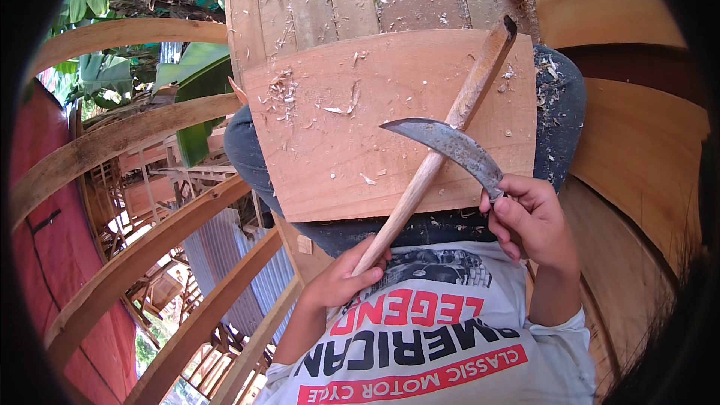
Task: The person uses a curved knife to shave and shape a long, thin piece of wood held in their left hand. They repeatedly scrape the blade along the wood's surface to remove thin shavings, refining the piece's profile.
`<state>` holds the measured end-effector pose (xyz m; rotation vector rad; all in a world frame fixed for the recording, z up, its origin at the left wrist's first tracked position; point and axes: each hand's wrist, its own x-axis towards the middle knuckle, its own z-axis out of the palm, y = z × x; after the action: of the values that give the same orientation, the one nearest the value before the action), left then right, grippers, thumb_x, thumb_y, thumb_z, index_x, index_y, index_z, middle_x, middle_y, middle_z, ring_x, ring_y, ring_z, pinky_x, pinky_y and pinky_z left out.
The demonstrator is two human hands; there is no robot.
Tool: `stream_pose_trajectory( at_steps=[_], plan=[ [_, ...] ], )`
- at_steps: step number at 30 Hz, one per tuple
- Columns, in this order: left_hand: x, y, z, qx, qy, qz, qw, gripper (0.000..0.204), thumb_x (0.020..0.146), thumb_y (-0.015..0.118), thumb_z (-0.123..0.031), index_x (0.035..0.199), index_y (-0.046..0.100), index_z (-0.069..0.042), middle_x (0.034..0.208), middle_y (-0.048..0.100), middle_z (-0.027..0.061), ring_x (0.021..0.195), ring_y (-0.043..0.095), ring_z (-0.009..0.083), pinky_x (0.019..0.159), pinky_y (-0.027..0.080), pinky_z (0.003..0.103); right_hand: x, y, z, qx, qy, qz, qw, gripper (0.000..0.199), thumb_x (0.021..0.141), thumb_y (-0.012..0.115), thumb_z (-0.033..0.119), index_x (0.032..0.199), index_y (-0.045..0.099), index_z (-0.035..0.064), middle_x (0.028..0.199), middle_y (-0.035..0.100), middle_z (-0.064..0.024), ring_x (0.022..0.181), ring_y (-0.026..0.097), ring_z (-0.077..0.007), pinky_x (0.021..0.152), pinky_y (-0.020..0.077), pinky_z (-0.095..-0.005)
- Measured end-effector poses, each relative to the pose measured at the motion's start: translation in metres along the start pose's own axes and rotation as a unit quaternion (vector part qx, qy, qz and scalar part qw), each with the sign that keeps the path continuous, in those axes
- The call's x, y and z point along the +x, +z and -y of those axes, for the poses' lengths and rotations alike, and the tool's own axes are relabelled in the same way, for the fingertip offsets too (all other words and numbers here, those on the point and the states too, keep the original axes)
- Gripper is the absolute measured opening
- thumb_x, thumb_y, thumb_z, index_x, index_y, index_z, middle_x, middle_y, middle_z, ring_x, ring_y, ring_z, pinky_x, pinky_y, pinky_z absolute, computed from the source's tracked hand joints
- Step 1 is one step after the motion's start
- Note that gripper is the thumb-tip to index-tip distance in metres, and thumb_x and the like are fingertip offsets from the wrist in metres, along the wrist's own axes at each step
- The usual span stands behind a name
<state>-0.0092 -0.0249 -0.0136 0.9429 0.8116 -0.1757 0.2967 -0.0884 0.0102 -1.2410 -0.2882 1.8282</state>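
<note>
My left hand (349, 277) is wrapped round the near end of a long wooden stick (409, 199). The stick slants up and to the right over a wooden board (337, 157) on my lap. Its near part is pale and smooth, while the far part is darker and rough with a blackened tip. In my right hand (534, 221) is a curved sickle blade (457, 146), gripped at its near end by thumb and fingers. The blade crosses the stick near its middle, its point aimed left; whether it touches the wood I cannot tell.
Wood shavings (281, 94) are strewn over the board and over my trousers (559, 116). Beyond lies a plank surface (311, 0), also littered with shavings. Wooden rails (142, 131) run along the left, with banana leaves behind them. Curved wooden panels (637, 157) stand at the right.
</note>
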Motion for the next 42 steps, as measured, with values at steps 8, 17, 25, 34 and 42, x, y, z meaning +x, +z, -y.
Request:
stream_pose_trajectory(
  at_steps=[8, 17, 25, 34, 42],
  plan=[
    [0.004, 0.003, -0.001, 0.016, 0.017, -0.015, 1.000, 0.040, 0.089, 0.058, -0.032, 0.111, 0.049, -0.001, 0.091, 0.048, 0.0043, 0.085, 0.046, 0.0133, 0.079, 0.039, 0.027, 0.002, 0.004, -0.002, -0.040, -0.065, -0.054, 0.996, 0.019, 0.096, 0.048, 0.015, 0.098, 0.056, -0.0027, 0.054, 0.047, 0.0022, 0.041, 0.040, -0.0021, 0.039, 0.0301, -0.0172],
    [0.006, 0.001, -0.001, -0.010, 0.003, 0.008, 1.000, 0.039, 0.089, 0.058, -0.032, 0.111, 0.049, -0.002, 0.091, 0.049, 0.0037, 0.085, 0.047, 0.0126, 0.077, 0.039, 0.027, -0.001, 0.009, 0.001, -0.034, -0.039, -0.085, 0.995, 0.017, 0.095, 0.050, 0.014, 0.095, 0.058, -0.0018, 0.056, 0.048, 0.0019, 0.041, 0.040, -0.0020, 0.039, 0.0298, -0.0175],
    [0.004, -0.004, 0.004, -0.008, 0.002, 0.003, 1.000, 0.040, 0.088, 0.059, -0.033, 0.111, 0.049, -0.001, 0.093, 0.050, 0.0045, 0.086, 0.048, 0.0136, 0.080, 0.040, 0.027, 0.003, -0.008, 0.010, 0.090, -0.199, -0.172, 0.961, 0.022, 0.097, 0.049, 0.021, 0.096, 0.052, -0.0004, 0.056, 0.045, 0.0007, 0.039, 0.039, -0.0023, 0.036, 0.0290, -0.0177],
    [0.002, -0.004, 0.001, 0.016, -0.009, 0.007, 1.000, 0.041, 0.088, 0.059, -0.033, 0.112, 0.049, -0.001, 0.093, 0.052, 0.0049, 0.086, 0.049, 0.0142, 0.079, 0.041, 0.027, -0.001, -0.001, -0.002, -0.014, -0.012, 0.016, 1.000, 0.019, 0.096, 0.049, 0.014, 0.095, 0.057, -0.0030, 0.055, 0.048, 0.0010, 0.041, 0.040, -0.0021, 0.039, 0.0301, -0.0175],
    [0.004, 0.000, -0.004, 0.080, 0.006, -0.017, 0.997, 0.038, 0.088, 0.059, -0.030, 0.109, 0.047, -0.001, 0.092, 0.053, 0.0099, 0.085, 0.050, 0.0174, 0.078, 0.042, 0.031, -0.006, 0.008, 0.001, -0.052, 0.008, 0.032, 0.998, 0.021, 0.096, 0.049, 0.015, 0.098, 0.059, -0.0035, 0.057, 0.051, 0.0004, 0.042, 0.042, -0.0020, 0.040, 0.0317, -0.0165]
  ],
)
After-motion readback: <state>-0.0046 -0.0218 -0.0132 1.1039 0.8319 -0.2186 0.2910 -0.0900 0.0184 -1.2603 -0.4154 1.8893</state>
